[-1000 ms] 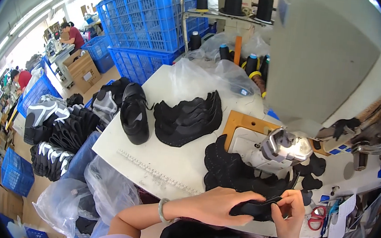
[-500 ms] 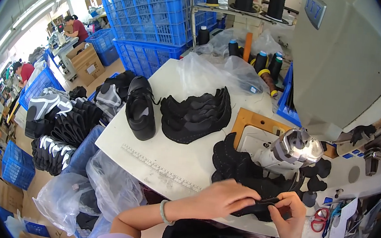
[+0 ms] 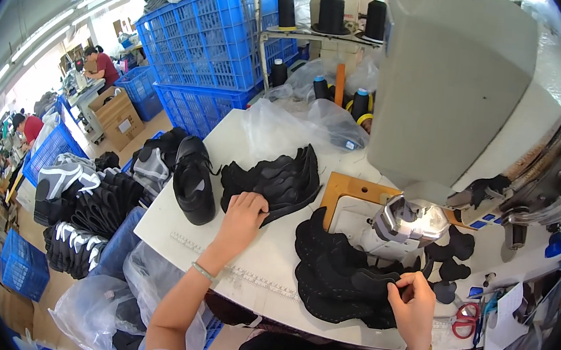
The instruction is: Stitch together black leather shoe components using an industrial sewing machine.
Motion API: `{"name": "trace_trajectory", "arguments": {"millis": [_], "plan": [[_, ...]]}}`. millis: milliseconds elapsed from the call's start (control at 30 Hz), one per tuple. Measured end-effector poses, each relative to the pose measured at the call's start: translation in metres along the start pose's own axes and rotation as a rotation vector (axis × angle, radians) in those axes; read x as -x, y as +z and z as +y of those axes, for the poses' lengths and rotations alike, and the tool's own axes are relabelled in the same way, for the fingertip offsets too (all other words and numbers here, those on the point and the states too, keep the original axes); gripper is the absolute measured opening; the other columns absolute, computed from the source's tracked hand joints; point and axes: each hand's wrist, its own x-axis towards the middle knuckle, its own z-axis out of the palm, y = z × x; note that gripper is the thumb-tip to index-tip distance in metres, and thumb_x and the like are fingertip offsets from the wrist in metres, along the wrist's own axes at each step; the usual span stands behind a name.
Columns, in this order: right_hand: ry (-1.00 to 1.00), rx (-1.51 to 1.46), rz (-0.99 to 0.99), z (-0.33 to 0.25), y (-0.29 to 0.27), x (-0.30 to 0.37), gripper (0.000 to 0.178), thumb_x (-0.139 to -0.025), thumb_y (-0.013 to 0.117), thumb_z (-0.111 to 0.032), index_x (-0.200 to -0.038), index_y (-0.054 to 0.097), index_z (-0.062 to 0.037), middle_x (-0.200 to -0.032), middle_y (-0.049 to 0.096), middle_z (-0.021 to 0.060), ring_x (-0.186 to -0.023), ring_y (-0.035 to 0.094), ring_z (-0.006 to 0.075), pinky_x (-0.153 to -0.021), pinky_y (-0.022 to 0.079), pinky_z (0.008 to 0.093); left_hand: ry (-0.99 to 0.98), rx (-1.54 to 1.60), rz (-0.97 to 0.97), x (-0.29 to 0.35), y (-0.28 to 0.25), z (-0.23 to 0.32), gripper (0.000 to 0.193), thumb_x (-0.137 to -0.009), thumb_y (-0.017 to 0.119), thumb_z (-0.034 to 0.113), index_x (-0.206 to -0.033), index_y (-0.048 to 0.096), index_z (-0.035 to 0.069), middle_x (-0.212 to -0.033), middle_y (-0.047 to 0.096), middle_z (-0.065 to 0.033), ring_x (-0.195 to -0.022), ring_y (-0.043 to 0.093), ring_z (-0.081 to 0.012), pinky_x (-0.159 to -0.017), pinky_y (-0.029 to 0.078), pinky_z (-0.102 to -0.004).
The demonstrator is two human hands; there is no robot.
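My left hand (image 3: 243, 217) reaches to the near edge of a stack of black shoe upper pieces (image 3: 283, 181), its fingers bent and closed on the edge of a piece; the fingertips are partly hidden. My right hand (image 3: 414, 304) pinches with thumb and forefinger at the right end of another pile of black stitched shoe upper pieces (image 3: 331, 276). This pile lies in front of the sewing machine's shiny metal head (image 3: 407, 219). A finished black shoe (image 3: 195, 183) stands to the left of the far stack.
A printed ruler scale (image 3: 236, 269) runs along the white table (image 3: 173, 222). Red-handled scissors (image 3: 465, 320) lie at the right. Small black pieces (image 3: 455, 270) sit beside the machine. Thread cones (image 3: 331, 11), blue crates (image 3: 213, 31) and bagged or stacked shoe parts (image 3: 104, 191) surround the table.
My left hand has left the near pile and moved left and away to the far stack. My right hand stays near the piece both hands held. The view has shifted right.
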Motion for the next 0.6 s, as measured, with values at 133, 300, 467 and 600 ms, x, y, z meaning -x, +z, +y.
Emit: {"name": "trace_trajectory", "arguments": {"millis": [133, 300, 467, 600], "plan": [[-0.006, 0.011, 0.041, 0.004, 0.002, 0.001, 0.02, -0.072, 0.07, -0.002, -0.08, 0.052, -0.0014, -0.084, 0.057, 0.0062, -0.052, 0.042, 0.012, -0.049, 0.037, 0.0248, -0.324, 0.449, -0.06, -0.012, -0.03, 0.027, 0.018, -0.079, 0.067, 0.004, -0.089, 0.053, 0.003, -0.078, 0.056, -0.002, -0.075, 0.054, -0.0118, -0.064, 0.041, -0.0266], [-0.107, -0.126, 0.098, -0.008, -0.001, 0.009, 0.032, -0.072, 0.07, 0.004, -0.1, 0.055, -0.0029, -0.099, 0.051, 0.0046, -0.062, 0.045, 0.0062, -0.052, 0.036, 0.0184, -0.386, 1.033, -0.328, -0.024, -0.078, 0.106, 0.027, -0.078, 0.067, -0.005, -0.098, 0.052, 0.003, -0.092, 0.057, -0.0006, -0.089, 0.057, -0.0088, -0.074, 0.045, -0.0229], [0.371, -1.194, -0.612, -0.026, -0.008, 0.028, 0.019, -0.085, 0.063, -0.007, -0.1, 0.057, 0.0046, -0.072, 0.06, 0.009, -0.055, 0.056, 0.0112, -0.054, 0.046, 0.0214, -0.17, 1.071, -0.708, -0.014, -0.084, 0.148, 0.029, -0.078, 0.066, -0.009, -0.103, 0.054, -0.001, -0.096, 0.059, -0.0065, -0.091, 0.059, -0.0119, -0.077, 0.047, -0.0231], [0.38, -1.212, -0.118, -0.024, 0.002, 0.03, 0.01, -0.087, 0.055, -0.005, -0.092, 0.055, 0.0037, -0.076, 0.061, 0.0132, -0.057, 0.061, 0.0215, -0.048, 0.052, 0.0323, -0.189, 1.001, -0.685, -0.029, -0.064, 0.173, 0.03, -0.083, 0.067, 0.008, -0.109, 0.052, 0.004, -0.084, 0.062, -0.0025, -0.08, 0.058, -0.0076, -0.068, 0.045, -0.0226]]}}
